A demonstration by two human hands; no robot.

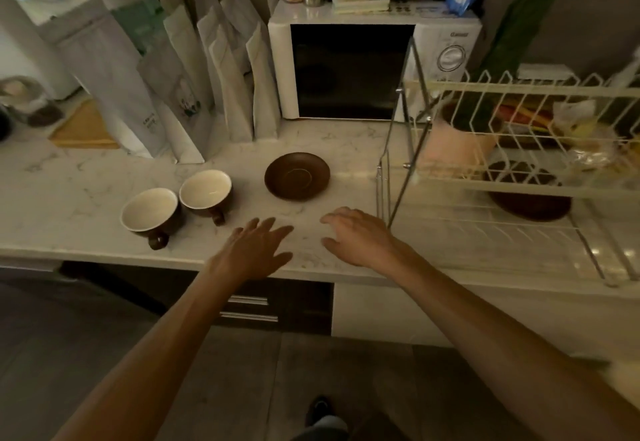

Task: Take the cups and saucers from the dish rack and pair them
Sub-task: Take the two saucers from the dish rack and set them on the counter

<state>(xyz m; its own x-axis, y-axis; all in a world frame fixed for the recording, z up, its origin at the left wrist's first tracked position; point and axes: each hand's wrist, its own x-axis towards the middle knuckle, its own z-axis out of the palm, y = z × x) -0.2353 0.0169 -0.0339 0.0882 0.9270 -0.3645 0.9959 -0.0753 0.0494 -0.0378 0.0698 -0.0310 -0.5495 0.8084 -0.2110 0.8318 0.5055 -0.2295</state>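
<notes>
One head-worn wide-angle view looks forward and steeply down from standing height over the counter (86,177) — close enough that both forearms reach in from the bottom edge. It faces the microwave (349,69) at the back wall — dish rack (519,177) at right.

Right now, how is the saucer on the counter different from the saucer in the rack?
The counter saucer lies out in the open on the white counter, near the two cups; the rack saucer sits on the dish rack's lower shelf. The counter saucer shows whole, with its centre ring; the rack saucer is partly hidden behind wires and blurred. Both are dark brown, round, and lying flat. Neither has a cup on it yet.
</notes>
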